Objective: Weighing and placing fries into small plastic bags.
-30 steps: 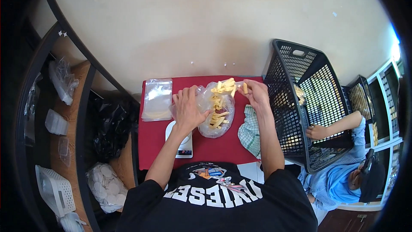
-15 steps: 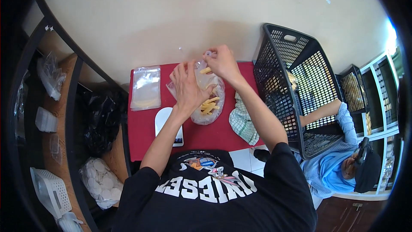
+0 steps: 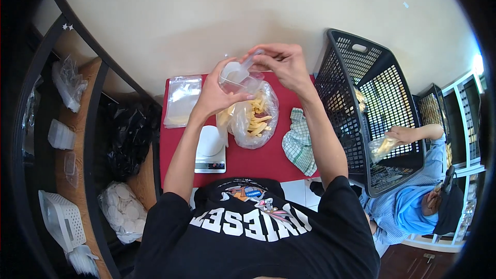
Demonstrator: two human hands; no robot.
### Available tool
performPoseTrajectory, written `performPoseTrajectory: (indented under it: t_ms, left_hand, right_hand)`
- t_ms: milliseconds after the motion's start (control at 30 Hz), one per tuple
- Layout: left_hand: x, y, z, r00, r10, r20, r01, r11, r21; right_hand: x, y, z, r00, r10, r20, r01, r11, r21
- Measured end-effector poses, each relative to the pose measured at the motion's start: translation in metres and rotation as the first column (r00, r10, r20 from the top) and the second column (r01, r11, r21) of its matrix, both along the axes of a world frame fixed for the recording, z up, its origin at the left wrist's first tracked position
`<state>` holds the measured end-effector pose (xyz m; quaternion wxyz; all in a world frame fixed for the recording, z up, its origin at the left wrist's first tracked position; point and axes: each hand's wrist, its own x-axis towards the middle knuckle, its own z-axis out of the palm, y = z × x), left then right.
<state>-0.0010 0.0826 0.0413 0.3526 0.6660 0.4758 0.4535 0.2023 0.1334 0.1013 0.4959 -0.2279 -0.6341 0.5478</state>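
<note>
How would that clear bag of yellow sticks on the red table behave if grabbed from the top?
The clear bag looks like thin film, creased and slumped, so probably floppy and likely to sag under a top grip. Its mouth seems open below the left hand, so tipping may spill sticks. The yellow sticks lie loose inside and would likely shift; they may snap if squeezed.

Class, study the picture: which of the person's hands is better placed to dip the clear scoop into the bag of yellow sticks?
Probably the right hand: it pinches the clear scoop by its handle, just above the open bag of yellow sticks. The left hand grips the bag's rim.
</note>
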Motion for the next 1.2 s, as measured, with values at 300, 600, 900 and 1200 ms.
performPoseTrajectory:
  t_ms: [300, 600, 900, 1200]
  left_hand:
    - [-0.001, -0.001, 0.001, 0.997, -0.071, 0.032, 0.069, 0.997, 0.037]
    - [-0.013, 0.002, 0.001, 0.934, -0.301, 0.193, 0.309, 0.951, -0.011]
    - [-0.027, -0.006, -0.006, 0.726, -0.370, 0.579, 0.510, 0.855, -0.093]
    - [-0.021, -0.014, -0.033, 0.557, 0.104, 0.824, 0.505, 0.745, -0.435]
  right_hand:
    - [0.016, -0.003, 0.003, 0.989, -0.102, 0.111, 0.111, 0.991, -0.078]
    - [0.012, 0.011, 0.007, 0.843, 0.378, 0.383, -0.319, 0.924, -0.212]
    - [0.005, 0.007, 0.004, 0.826, 0.133, 0.548, -0.352, 0.881, 0.317]
    - [0.008, 0.004, -0.022, 0.904, 0.282, 0.322, -0.146, 0.911, -0.386]
